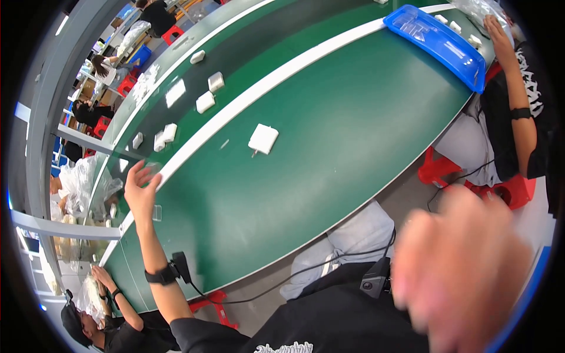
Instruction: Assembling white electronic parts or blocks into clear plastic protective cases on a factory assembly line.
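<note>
— Green bench [329, 153]: one white box [263, 139] on my side, seven on the belt [194, 88], one blue tray [435, 41].
— Hands?
— Left hand [141, 191] open, at a clear piece [150, 169] by the belt edge. Right hand [459, 265] blurred, can't tell.

A long green surface [329, 153] with a white dividing strip [276, 79] runs through a bright workshop. Red stools [438, 170] stand on a grey floor [412, 197]; grey steel posts [47, 106] rise beyond.
</note>
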